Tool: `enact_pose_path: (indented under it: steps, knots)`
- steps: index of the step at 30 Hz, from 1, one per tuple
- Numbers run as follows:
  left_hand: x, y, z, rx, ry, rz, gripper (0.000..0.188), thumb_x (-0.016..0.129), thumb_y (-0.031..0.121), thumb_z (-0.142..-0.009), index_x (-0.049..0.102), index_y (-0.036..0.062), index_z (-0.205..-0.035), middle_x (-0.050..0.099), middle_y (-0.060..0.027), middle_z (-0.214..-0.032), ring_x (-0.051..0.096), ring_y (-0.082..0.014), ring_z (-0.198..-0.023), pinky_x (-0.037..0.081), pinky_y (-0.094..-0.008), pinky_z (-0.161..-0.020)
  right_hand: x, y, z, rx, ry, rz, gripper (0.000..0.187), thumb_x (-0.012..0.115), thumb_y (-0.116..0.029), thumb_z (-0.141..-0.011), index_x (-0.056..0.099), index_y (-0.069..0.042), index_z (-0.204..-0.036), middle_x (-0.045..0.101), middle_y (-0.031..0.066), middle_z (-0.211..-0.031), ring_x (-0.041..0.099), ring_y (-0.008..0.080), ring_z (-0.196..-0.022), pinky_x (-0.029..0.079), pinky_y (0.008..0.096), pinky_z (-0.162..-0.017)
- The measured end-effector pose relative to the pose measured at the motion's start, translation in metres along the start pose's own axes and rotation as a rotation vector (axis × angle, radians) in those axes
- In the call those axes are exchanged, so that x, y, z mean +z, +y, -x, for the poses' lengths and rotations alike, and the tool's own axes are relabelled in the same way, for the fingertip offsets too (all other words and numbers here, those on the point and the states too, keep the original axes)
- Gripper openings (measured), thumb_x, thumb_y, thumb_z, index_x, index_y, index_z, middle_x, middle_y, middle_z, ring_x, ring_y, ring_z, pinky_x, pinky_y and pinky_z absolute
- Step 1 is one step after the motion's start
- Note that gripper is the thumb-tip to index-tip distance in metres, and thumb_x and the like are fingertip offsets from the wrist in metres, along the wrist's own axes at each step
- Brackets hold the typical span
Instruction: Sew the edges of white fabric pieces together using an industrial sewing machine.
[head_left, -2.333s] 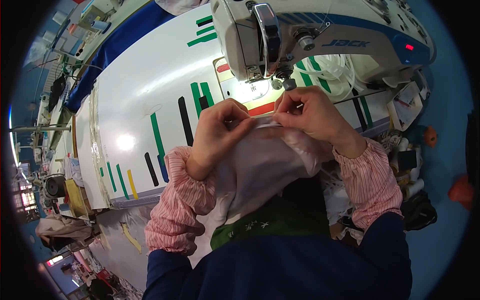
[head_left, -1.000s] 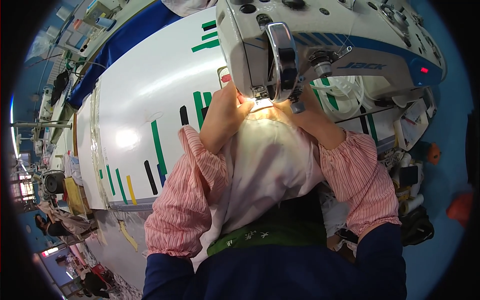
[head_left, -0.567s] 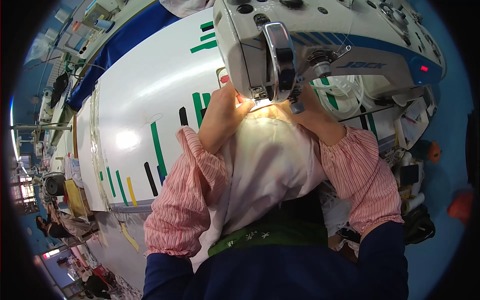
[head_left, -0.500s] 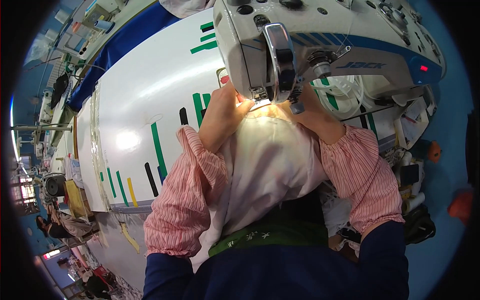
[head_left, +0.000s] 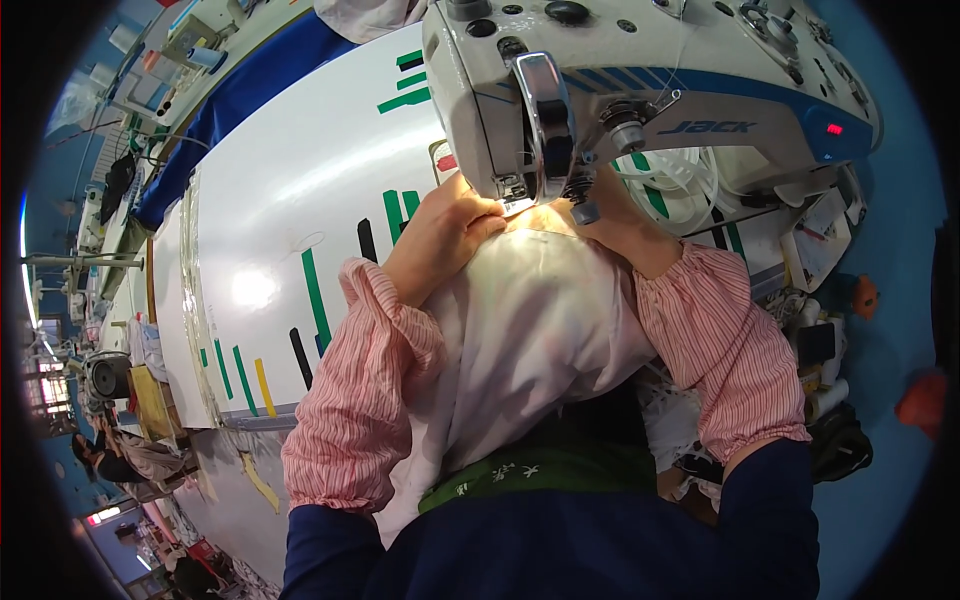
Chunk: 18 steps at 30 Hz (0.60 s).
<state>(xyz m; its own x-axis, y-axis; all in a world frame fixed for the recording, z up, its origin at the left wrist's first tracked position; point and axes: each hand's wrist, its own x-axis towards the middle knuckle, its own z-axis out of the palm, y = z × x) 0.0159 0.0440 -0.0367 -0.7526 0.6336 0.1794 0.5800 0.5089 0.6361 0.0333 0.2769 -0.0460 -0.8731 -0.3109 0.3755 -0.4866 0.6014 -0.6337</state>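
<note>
1 pale cloth runs from under the sewing machine off the counter toward you; your left hand pinches its far edge; whether your right hand grips, I cannot tell.

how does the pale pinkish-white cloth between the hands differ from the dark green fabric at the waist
The pale pinkish-white cloth is light and brightly lit at its top; the dark green fabric is shaded. The green fabric carries small white markings; none show on the pale cloth. The pale cloth reaches the white-and-blue sewing machine; the green fabric lies lower, by the waist.
</note>
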Motion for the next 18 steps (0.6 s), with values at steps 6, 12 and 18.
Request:
enact_pose_path:
  steps: [6, 12, 18]
  knots:
    - [0.002, -0.007, 0.003, 0.068, -0.001, 0.054, 0.016, 0.076, 0.007, -0.076, 0.073, 0.0093, -0.091, 0.058, -0.0102, -0.086, 0.061, -0.0273, -0.082, 0.049, -0.0359, -0.073, -0.004, 0.004, 0.001, 0.073, -0.073, -0.074, 0.031, 0.067, -0.013, -0.081, 0.061, 0.001, -0.109, 0.065, 0.0141, -0.104, 0.059, 0.0231, -0.094, 0.047, 0.0352, -0.085]
    - [0.004, -0.01, 0.004, 0.092, 0.016, 0.041, 0.016, 0.075, 0.007, -0.076, 0.073, 0.0106, -0.091, 0.057, -0.0102, -0.087, 0.061, -0.0266, -0.081, 0.049, -0.0353, -0.07, -0.001, -0.006, 0.002, 0.129, -0.013, -0.186, 0.035, 0.061, 0.008, -0.073, 0.061, 0.001, -0.107, 0.062, 0.0202, -0.107, 0.056, 0.0381, -0.103, 0.046, 0.0434, -0.087]
    - [0.005, -0.015, 0.0, 0.167, 0.073, 0.018, 0.018, 0.075, 0.005, -0.075, 0.074, 0.011, -0.092, 0.057, -0.0104, -0.087, 0.06, -0.0261, -0.079, 0.049, -0.0358, -0.069, 0.0, 0.0, -0.001, 0.1, -0.04, -0.048, 0.032, 0.064, -0.005, -0.081, 0.059, -0.001, -0.112, 0.062, 0.015, -0.109, 0.057, 0.0294, -0.102, 0.046, 0.0386, -0.089]
